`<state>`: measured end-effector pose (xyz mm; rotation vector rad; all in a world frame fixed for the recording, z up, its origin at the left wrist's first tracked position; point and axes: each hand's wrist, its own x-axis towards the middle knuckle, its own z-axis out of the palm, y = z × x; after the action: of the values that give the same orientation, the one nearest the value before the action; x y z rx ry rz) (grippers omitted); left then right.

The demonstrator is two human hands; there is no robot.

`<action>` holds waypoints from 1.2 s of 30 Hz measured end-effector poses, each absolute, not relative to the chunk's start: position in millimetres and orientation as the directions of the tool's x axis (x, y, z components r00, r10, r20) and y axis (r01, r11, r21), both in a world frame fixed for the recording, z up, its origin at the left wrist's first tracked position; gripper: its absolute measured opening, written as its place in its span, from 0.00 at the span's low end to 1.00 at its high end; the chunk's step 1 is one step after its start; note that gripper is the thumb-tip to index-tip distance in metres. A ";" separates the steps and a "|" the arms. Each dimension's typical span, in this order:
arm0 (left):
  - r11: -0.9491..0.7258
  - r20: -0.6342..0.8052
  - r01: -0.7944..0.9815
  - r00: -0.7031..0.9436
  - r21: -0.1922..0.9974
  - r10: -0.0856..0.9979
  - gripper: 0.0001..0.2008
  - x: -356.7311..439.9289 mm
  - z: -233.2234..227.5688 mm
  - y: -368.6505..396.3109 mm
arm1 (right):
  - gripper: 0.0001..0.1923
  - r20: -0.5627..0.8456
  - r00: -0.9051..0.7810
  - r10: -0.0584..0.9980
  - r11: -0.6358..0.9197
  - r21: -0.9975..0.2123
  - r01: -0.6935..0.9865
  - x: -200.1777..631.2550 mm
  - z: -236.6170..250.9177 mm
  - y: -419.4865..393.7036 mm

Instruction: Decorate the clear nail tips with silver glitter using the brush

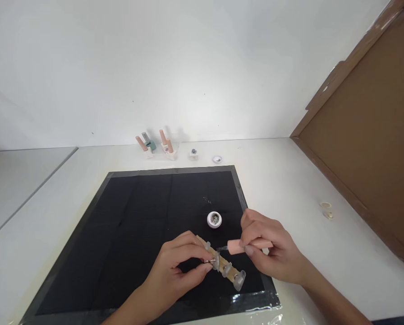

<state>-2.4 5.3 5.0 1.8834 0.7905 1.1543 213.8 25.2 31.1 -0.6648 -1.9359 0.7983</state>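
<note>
My left hand (178, 264) pinches a wooden stick (222, 263) that carries several clear false nail tips, held low over the black mat (137, 225). In my right hand (273, 250) is a pink nail polish brush cap (245, 246), its brush end pointing left toward the tips on the stick. A small white round jar (214, 220) with glittery contents sits open on the mat just behind both hands.
Several nail polish bottles (158, 146) stand at the back by the white wall, with a small pot (194, 153) and a lid (217, 159) beside them. A brown cardboard panel (367, 135) leans at the right. Two small caps (327, 210) lie on the white table.
</note>
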 end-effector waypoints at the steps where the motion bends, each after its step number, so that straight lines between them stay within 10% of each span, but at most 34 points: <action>1: -0.510 0.435 0.106 0.394 0.854 0.810 0.12 -2.4 5.2 5.6 | 0.11 0.556 -0.456 0.695 0.659 -0.746 0.096 213.5 31.7 25.5; 36: -0.505 0.431 0.096 0.400 0.858 0.809 0.11 -1.1 5.6 4.4 | 0.11 0.576 -0.494 0.652 0.712 -0.689 0.136 212.4 35.7 25.9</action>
<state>-1.1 4.4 5.6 1.8763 0.7773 1.1531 212.4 25.9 35.7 -0.6007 -2.0187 0.7259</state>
